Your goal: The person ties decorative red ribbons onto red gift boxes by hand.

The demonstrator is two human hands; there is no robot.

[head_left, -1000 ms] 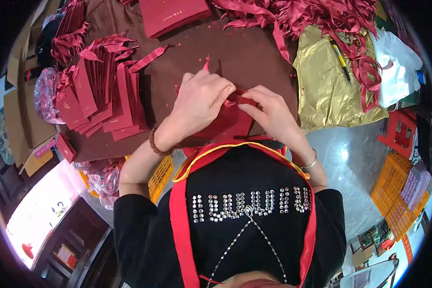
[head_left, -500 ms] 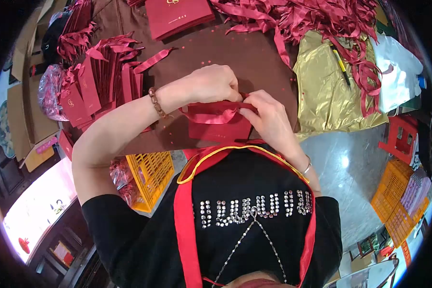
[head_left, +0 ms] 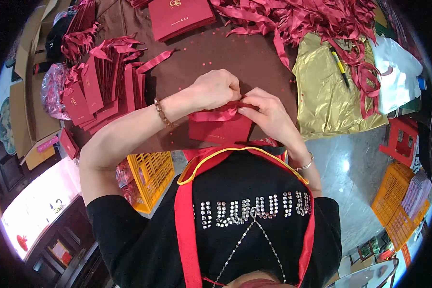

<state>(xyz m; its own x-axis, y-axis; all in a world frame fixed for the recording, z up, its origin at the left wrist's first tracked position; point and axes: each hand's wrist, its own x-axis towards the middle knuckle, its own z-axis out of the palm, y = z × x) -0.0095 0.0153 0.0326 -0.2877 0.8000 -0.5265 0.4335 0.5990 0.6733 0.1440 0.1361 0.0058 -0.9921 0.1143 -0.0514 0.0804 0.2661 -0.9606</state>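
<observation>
A dark red paper bag point(head_left: 221, 132) lies at the table's near edge, with small print near its lower edge. Along its top runs a red satin ribbon point(head_left: 215, 115). My left hand point(head_left: 218, 88), fingers curled and knuckles up, grips the ribbon by the bag's top edge. Close beside it, my right hand point(head_left: 265, 108) pinches the same ribbon between thumb and fingers. The fingertips of my left hand are partly hidden, so the exact form of the ribbon between the hands cannot be made out.
Ribboned red bags point(head_left: 105, 86) stand in a row at left. Flat red bags point(head_left: 180, 18) are stacked at the back. Loose red ribbons point(head_left: 317, 19) heap at back right, above gold plastic wrapping point(head_left: 321, 105) with a yellow-black pen point(head_left: 341, 68). A yellow crate point(head_left: 151, 177) sits below the table.
Both hands stay together at the bag's top with the ribbon in their fingers. My left hand and forearm sit slightly lower and further right; the whole view has shifted a little.
</observation>
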